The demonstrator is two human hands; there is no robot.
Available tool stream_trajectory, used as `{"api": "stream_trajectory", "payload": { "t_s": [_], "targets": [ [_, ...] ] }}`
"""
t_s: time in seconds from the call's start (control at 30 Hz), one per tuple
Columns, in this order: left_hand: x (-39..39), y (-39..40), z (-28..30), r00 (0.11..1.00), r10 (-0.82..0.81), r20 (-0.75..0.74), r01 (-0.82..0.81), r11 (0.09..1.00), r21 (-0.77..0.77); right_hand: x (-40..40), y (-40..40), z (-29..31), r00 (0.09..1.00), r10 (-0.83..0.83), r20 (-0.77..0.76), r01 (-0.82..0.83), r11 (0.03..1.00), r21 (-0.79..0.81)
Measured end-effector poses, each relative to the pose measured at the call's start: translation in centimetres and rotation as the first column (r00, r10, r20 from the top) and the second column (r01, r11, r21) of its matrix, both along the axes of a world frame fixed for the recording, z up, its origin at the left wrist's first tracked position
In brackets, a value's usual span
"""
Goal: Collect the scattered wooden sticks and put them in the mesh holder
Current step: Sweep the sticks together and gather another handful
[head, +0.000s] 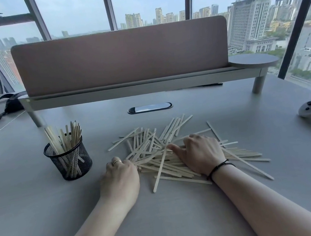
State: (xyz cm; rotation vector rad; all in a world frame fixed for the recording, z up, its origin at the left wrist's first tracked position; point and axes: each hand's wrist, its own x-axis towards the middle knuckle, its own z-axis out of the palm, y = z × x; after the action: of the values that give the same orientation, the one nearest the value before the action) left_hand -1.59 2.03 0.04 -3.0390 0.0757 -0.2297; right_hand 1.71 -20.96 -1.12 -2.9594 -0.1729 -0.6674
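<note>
Wooden sticks (177, 154) heaped between both hands, gathering under way!

Left hand (120, 174) curls loosely at the heap's left edge, its grip hidden. Right hand (199, 151) lies flat and open on top. Most sticks run crosswise between the grips. Mesh holder (68, 158), part-filled, stands just beyond the left hand, so that one's nearer.

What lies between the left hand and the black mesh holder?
Only bare grey tabletop, per the head view. The left hand sits at the pile of pale wooden sticks, right of the black mesh holder.
</note>
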Motion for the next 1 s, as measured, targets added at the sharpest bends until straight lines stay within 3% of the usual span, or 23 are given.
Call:
{"api": "stream_trajectory", "payload": {
  "t_s": [0.23, 0.63, 0.83, 1.0],
  "targets": [
    [-0.5, -0.7, 0.7, 1.0, -0.014, 0.011, 0.013, 0.996, 0.089, -0.7, 0.1, 0.7, 1.0, 0.002, 0.022, -0.002, 1.0, -0.017],
    [0.7, 0.5, 0.1, 0.997, 0.077, -0.009, -0.076, 0.996, 0.051, -1.0, 0.1, 1.0, 1.0, -0.025, 0.014, 0.024, 0.999, 0.044],
    [1.2, 2.5, 0.4, 0.998, -0.028, 0.051, 0.033, 0.994, -0.102, -0.9, 0.1, 0.7, 0.998, -0.03, 0.061, 0.028, 0.999, 0.046],
    [0.7, 2.8, 1.6, 0.989, -0.013, 0.148, 0.054, 0.961, -0.272, -0.8, 0.1, 0.5, 0.993, -0.056, 0.105, 0.055, 0.998, 0.013]
  ]
}}
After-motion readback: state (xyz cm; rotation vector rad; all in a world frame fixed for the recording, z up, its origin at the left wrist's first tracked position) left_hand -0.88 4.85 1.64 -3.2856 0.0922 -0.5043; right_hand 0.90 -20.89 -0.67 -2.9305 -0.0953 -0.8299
